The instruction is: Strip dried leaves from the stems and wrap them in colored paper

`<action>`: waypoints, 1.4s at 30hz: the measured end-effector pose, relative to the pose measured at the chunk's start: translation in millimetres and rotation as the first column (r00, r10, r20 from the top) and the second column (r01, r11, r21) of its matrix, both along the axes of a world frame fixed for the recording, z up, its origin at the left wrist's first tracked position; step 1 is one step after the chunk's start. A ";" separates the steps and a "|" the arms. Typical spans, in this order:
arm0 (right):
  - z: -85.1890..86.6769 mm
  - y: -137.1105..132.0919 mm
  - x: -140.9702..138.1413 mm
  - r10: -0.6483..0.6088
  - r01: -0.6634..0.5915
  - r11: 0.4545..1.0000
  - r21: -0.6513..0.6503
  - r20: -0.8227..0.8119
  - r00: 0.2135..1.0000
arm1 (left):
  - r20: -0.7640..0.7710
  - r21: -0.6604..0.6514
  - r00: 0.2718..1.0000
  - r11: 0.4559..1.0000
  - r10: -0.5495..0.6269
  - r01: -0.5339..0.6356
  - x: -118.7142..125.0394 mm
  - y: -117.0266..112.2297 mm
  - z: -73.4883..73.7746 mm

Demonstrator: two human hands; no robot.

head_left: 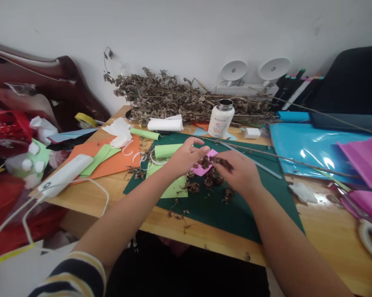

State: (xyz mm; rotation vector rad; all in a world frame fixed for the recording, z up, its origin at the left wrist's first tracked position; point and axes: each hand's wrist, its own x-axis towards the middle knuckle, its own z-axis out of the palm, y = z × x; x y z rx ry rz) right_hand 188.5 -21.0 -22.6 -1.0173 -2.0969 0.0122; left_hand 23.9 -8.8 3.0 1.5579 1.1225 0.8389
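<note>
In the head view, my right hand is closed on a dried flower, brown and crumpled, above a dark green cutting mat. Just to its left, my left hand has its fingers curved and apart, with the thumb close to the flower; whether it touches is hard to tell. Beneath the hands lies a small pink paper. More dried flower heads are scattered on the mat, and light green paper sits under my left forearm.
A white bottle without a lid stands behind the mat. Dried plant stems are heaped along the wall, and one long stem crosses the mat. Scissors lie at right. A white power strip and orange paper are at left.
</note>
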 end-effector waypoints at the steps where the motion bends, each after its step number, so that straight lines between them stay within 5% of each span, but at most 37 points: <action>1: -1.5 2.3 2.0 -0.032 0.032 0.999 -0.003 -0.017 0.999 | -0.054 0.002 0.999 1.000 0.001 0.000 -2.7 4.0 -2.0; 4: -6.8 8.5 5.2 -0.066 0.065 0.996 -0.058 -0.017 0.998 | -0.320 0.078 0.947 0.996 -0.006 0.033 -13.6 13.9 -12.9; 8: -11.8 13.0 4.8 -0.028 0.038 0.984 -0.171 0.062 0.998 | -0.732 0.270 0.677 0.945 0.079 0.182 -21.7 21.0 -25.6; 10: -12.9 13.8 4.4 -0.026 0.043 0.977 -0.207 0.083 0.996 | -0.831 0.250 0.550 0.939 0.083 0.236 -20.0 22.5 -28.0; 13: -13.6 14.5 4.1 -0.035 0.057 0.974 -0.218 0.106 0.994 | -0.880 0.167 0.473 0.957 0.037 0.237 -13.4 24.0 -27.1; 18: -12.7 14.1 3.3 -0.058 0.116 0.964 -0.240 0.236 0.970 | -0.834 0.165 0.551 0.967 0.032 0.194 -7.4 25.1 -20.3; 24: -7.3 9.3 -1.8 0.110 0.003 0.971 -0.239 0.459 0.881 | -0.739 0.179 0.673 0.970 0.023 0.163 -10.1 25.8 -17.6; 29: -9.4 8.4 -9.0 0.101 0.086 0.954 -0.287 0.578 0.810 | -0.721 0.138 0.693 0.979 -0.006 0.153 -9.2 25.0 -22.5; 34: -14.1 10.4 -17.6 0.032 0.180 0.947 -0.268 0.633 0.774 | -0.776 0.126 0.630 0.987 0.033 0.103 -4.2 21.9 -19.5; 38: -15.6 13.4 -18.9 0.004 0.167 0.960 -0.224 0.608 0.794 | -0.780 0.194 0.617 0.978 0.102 0.083 -3.2 24.6 -15.6; 42: -8.4 13.3 -9.8 -0.049 0.156 0.965 -0.209 0.442 0.896 | -0.726 0.295 0.656 0.955 0.207 0.026 -10.6 22.3 -8.2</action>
